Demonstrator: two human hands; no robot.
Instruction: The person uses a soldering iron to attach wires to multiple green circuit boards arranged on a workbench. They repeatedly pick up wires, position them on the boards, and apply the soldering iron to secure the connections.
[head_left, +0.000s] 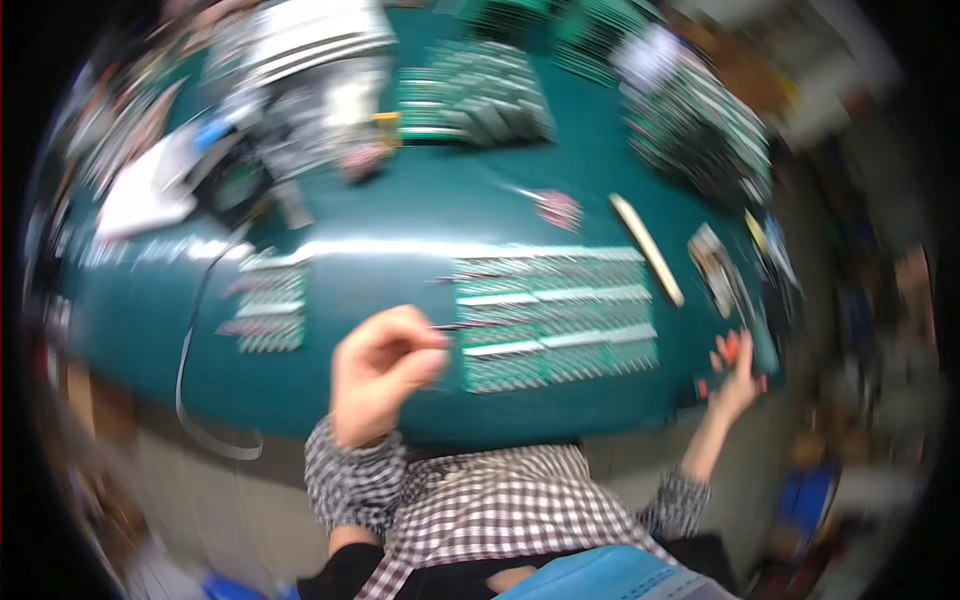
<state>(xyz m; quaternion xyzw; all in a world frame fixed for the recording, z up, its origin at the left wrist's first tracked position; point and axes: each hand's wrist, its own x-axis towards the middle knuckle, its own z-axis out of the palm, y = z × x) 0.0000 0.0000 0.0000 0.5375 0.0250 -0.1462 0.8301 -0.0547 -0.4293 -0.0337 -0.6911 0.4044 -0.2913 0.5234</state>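
Observation:
My left hand is closed in a pinch at the left side of a panel of green circuit boards. A thin dark reddish wire runs from its fingertips across the panel. My right hand is at the table's right edge, among small red and orange parts too blurred to name. Its fingers are smeared, so their grip is unclear. A smaller green board piece with reddish wires lies to the left.
The green table bears a pale stick, a bundle of pinkish wires and stacked boards at the back. More wrapped boards are at the far right. A dark round thing and a white cable are on the left.

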